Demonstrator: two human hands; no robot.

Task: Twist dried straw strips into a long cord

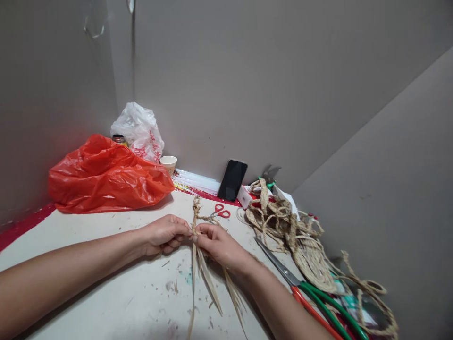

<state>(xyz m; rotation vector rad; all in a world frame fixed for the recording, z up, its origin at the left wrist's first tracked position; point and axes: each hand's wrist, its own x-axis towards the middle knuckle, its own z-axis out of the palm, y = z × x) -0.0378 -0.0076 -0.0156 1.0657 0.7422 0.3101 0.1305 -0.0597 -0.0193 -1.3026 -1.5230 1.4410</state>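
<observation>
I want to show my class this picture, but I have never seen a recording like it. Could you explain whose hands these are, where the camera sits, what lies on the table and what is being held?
There is no machine here: a person works with two bare hands, and one camera worn on their head looks forward and down. The left hand and right hand meet and pinch a plait of pale dried straw strips, whose loose ends trail toward the camera. On the white, stained table lie a crumpled red plastic bag, a white plastic bag, a small paper cup, a black phone leaning on the wall, small red-handled scissors, large scissors with green and red handles, and a heap of finished braided straw cord.
</observation>
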